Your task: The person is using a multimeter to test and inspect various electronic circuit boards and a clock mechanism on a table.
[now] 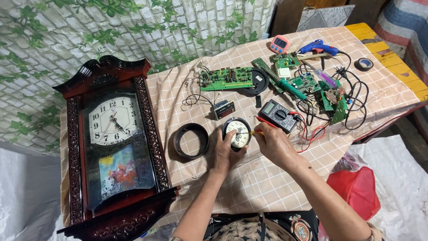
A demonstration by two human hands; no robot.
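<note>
My left hand (225, 151) clamps the small clock (237, 133) at the table's middle; my right hand (273, 142) pinches a screwdriver (255, 132) over its face. A slip could bend the thin hands or scratch the dial.

A wall clock (113, 143) lies flat along the counter's (267, 178) left edge. Just right of it sits a ring (191, 140), then the round clock face (237, 132), with the multimeter (279, 115) beside that. Circuit boards (226, 78) and cables (352, 96) crowd the far right corner
</note>
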